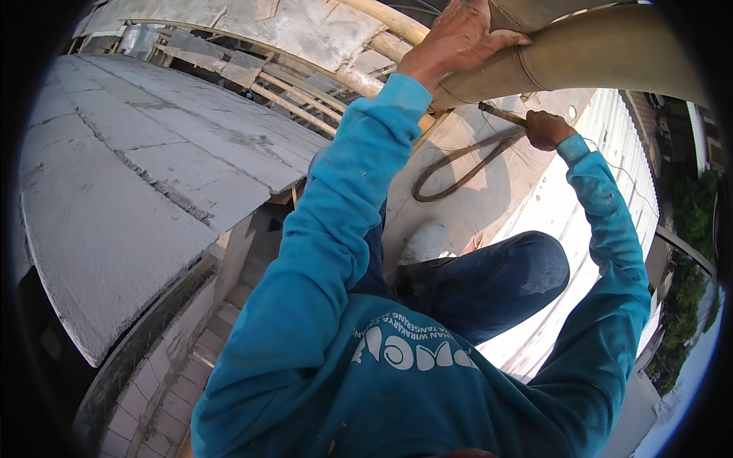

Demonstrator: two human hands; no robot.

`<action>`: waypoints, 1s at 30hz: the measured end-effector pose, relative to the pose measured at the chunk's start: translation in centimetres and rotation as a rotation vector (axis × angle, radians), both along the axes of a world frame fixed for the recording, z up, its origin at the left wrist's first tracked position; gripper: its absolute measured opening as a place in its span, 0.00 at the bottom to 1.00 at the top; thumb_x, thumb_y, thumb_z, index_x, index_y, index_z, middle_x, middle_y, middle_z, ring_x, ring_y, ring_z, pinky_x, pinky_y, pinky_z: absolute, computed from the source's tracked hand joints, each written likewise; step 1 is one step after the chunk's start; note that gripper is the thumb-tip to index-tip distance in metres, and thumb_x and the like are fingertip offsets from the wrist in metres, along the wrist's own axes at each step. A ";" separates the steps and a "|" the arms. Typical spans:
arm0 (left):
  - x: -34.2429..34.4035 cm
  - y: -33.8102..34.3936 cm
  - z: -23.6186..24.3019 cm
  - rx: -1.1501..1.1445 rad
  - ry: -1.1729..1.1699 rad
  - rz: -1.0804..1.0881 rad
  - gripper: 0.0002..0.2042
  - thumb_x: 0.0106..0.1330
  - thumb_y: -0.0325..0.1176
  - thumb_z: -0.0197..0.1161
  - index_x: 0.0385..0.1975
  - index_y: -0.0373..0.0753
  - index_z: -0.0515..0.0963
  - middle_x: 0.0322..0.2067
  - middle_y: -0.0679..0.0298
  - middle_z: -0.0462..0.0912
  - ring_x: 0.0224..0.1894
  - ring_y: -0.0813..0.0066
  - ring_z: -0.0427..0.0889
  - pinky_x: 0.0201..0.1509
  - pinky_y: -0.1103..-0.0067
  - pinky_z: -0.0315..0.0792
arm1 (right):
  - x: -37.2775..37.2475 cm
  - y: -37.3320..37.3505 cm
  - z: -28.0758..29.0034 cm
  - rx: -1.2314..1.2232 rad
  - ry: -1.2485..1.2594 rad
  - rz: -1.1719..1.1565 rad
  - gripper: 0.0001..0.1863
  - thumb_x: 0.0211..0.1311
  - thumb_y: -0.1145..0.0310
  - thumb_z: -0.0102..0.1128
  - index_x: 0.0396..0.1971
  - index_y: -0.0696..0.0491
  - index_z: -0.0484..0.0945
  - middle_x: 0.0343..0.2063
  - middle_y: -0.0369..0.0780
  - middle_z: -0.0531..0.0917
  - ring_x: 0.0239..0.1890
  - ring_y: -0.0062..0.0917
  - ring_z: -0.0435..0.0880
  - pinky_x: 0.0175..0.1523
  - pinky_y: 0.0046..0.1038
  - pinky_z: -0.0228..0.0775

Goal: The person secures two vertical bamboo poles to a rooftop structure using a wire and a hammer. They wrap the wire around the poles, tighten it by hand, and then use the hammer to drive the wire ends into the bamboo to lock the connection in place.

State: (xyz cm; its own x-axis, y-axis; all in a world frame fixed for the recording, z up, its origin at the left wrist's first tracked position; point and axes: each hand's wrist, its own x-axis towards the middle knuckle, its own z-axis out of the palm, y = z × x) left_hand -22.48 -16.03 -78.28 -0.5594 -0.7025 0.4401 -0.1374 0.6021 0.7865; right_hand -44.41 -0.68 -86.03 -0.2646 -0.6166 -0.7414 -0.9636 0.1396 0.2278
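Note:
My left hand grips a thick bamboo pole at the top, its thumb lying along the pole; the fingertips are partly cut off by the frame edge. A thin wire tie circles this pole just right of the thumb. Below the pole, my right hand is closed around a short shaft with a dark end, whose exact kind I cannot make out. From the same hand hangs a loop of brown wire strands, reaching down and left over the concrete surface. The shaft's dark end is close to the pole's underside.
Grey slab roofing slopes away at left, with a drop beside it. White corrugated sheeting lies at right. Thinner bamboo poles cross at upper left. My bent knee and a pale shoe are beneath my arms.

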 end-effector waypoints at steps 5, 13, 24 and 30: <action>-0.8 2.3 -4.0 0.178 0.293 0.166 0.35 0.57 0.42 0.69 0.60 0.29 0.63 0.57 0.46 0.69 0.60 0.53 0.70 0.61 0.67 0.69 | -0.4 5.3 -3.8 -0.247 -0.181 -0.171 0.12 0.63 0.68 0.47 0.40 0.60 0.71 0.40 0.56 0.81 0.45 0.50 0.81 0.48 0.47 0.74; -4.3 12.1 -19.4 1.337 -0.024 0.573 0.25 0.57 0.42 0.62 0.49 0.30 0.72 0.44 0.51 0.79 0.46 0.58 0.79 0.56 0.68 0.69 | 1.7 11.0 -10.1 -0.621 -0.242 -0.302 0.14 0.61 0.70 0.51 0.44 0.60 0.64 0.36 0.57 0.77 0.39 0.54 0.80 0.43 0.49 0.73; -14.1 15.7 -22.2 1.826 0.380 0.323 0.25 0.59 0.50 0.67 0.44 0.34 0.73 0.34 0.58 0.79 0.36 0.63 0.80 0.39 0.69 0.73 | 5.8 12.1 -11.1 -0.833 -0.142 -0.162 0.22 0.56 0.74 0.55 0.50 0.63 0.62 0.37 0.54 0.73 0.40 0.50 0.78 0.43 0.46 0.72; -12.5 16.4 -23.5 1.816 0.662 0.200 0.15 0.63 0.42 0.66 0.32 0.35 0.73 0.21 0.62 0.74 0.19 0.69 0.77 0.24 0.71 0.76 | 5.7 12.8 -10.7 -0.729 -0.427 -0.494 0.35 0.50 0.65 0.72 0.52 0.61 0.61 0.39 0.52 0.76 0.43 0.44 0.79 0.47 0.41 0.72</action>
